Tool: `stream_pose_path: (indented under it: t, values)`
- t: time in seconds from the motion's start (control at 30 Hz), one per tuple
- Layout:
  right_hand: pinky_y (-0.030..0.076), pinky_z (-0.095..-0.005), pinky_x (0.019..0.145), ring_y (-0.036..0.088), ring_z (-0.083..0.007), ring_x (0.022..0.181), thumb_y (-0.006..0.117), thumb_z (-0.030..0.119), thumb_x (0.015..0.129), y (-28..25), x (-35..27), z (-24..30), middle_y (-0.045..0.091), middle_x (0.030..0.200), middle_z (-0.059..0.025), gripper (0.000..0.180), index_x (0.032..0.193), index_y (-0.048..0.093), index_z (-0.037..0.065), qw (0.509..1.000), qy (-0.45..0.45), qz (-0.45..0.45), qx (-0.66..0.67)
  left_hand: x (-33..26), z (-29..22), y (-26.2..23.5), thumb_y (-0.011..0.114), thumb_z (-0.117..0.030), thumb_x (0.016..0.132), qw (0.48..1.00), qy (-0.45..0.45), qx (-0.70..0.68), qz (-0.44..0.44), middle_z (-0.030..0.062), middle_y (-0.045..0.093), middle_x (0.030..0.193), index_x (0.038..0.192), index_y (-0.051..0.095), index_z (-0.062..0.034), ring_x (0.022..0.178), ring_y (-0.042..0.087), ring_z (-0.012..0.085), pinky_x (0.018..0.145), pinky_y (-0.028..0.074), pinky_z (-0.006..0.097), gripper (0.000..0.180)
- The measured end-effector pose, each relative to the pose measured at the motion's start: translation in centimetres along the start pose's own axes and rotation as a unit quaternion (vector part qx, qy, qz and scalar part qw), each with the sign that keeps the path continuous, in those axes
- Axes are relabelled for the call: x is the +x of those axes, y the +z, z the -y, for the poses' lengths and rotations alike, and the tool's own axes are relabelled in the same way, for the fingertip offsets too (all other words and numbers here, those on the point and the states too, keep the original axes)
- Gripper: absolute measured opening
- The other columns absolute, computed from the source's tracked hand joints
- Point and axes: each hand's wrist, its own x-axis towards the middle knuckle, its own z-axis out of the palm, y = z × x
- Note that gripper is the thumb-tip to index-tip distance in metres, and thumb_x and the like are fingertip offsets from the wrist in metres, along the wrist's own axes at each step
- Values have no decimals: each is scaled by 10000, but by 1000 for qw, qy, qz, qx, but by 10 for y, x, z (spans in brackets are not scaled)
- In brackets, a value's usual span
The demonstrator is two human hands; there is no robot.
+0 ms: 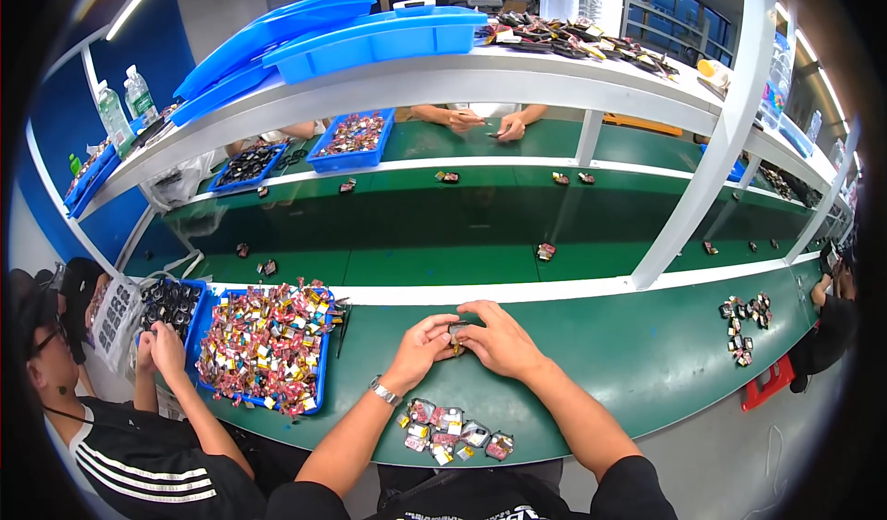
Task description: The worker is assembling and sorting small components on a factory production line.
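Observation:
Between both hands, over the green bench [591, 372], is a small black-edged electronic unit [455, 335], mostly covered by fingers. My left hand [420, 352], with a watch at its wrist, grips it from the left. The fingers of my right hand [499, 340] close on its other side. Nearer to me lies a loose group of similar units [446, 429] with red boards and silver and yellow parts. To the left, a blue tray [322, 377] is heaped with red circuit boards and small wired parts. A thin dark tool [344, 328] rests against its right side.
At the left, a co-worker [139, 437] handles something beside a tray of black shells [171, 300]. More units [745, 321] lie on the right. Beyond a white rail, a green belt [416, 261] carries scattered units. A white shelf [416, 78] with blue trays [370, 48] crosses above.

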Motion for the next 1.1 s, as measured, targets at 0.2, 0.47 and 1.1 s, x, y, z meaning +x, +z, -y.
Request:
stream_pose_path:
  t: [0.2, 0.47, 1.1]
  values:
    - [430, -405, 988, 472, -305, 1223, 655, 113, 840, 3, -1, 2, 519, 1294, -124, 123, 954, 691, 82, 999, 14, 35, 0, -1, 0, -5, 487, 20, 949, 998, 15, -28, 60, 106, 607, 1189, 1317, 441, -4, 1068, 613, 180, 915, 525, 315, 372]
    - [436, -384, 990, 505, -272, 1205, 681, 139, 836, 12, -8, -19, 589, 1230, -86, 135, 958, 728, 106, 977, 108, 8, 185, -3, -4, -1, 520, -2, 936, 998, -4, -39, 50, 106, 588, 1205, 1287, 463, -14, 1057, 612, 180, 898, 531, 322, 356]
    - [484, -377, 907, 535, -282, 1133, 674, 145, 828, 14, -10, 3, 601, 1162, -84, 116, 904, 704, 63, 994, 93, -22, 53, -2, -1, 0, 499, -37, 967, 997, 8, 54, 48, 48, 619, 1142, 1268, 495, -45, 999, 601, 92, 790, 524, 226, 301]
